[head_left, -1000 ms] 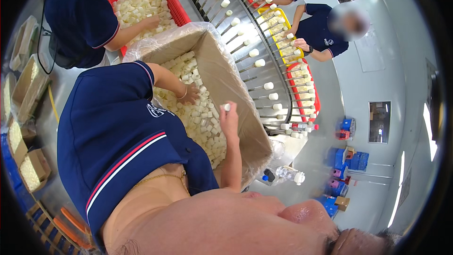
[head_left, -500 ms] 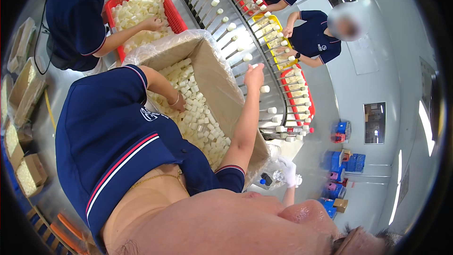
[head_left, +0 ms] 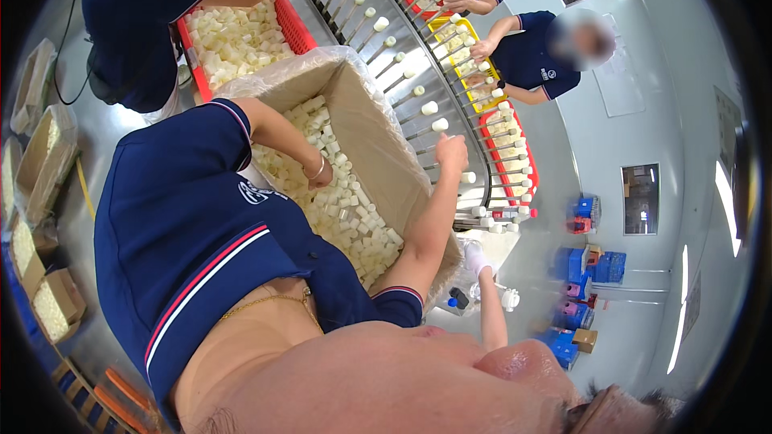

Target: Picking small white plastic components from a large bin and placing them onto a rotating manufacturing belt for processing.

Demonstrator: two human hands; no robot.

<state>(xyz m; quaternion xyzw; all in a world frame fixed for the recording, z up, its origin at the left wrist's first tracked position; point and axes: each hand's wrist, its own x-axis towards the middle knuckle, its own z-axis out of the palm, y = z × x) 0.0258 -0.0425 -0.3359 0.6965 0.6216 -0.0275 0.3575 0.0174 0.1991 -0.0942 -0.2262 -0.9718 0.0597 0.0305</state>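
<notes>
**Both hands busy: one in the box, one at the conveyor**

Only one view here, the head cam looking straight down my front, so here's what I get from it.

My left hand (head_left: pixel 320 174) is down inside the big cardboard box (head_left: pixel 378 124) with the plastic liner, sitting right on the heap of small white caps (head_left: pixel 354 217). The fingers look curled into the pile, but I can't tell if they've actually got hold of any; they're mostly buried.

My right hand (head_left: pixel 450 153) is stretched past the box's far wall to the curved metal conveyor (head_left: pixel 402 56) with its rows of pegs. The fingers are pinched together, and it looks like something small and white sits at the fingertips, though I can't make it out for sure. White-capped pegs (head_left: pixel 438 124) sit just beyond and beside those fingertips.

Past the left hand's fingers, further up, there's a red crate (head_left: pixel 293 24) full of the same white pieces, with another person's arm reaching over it. Two more people work on the conveyor's other side.
</notes>
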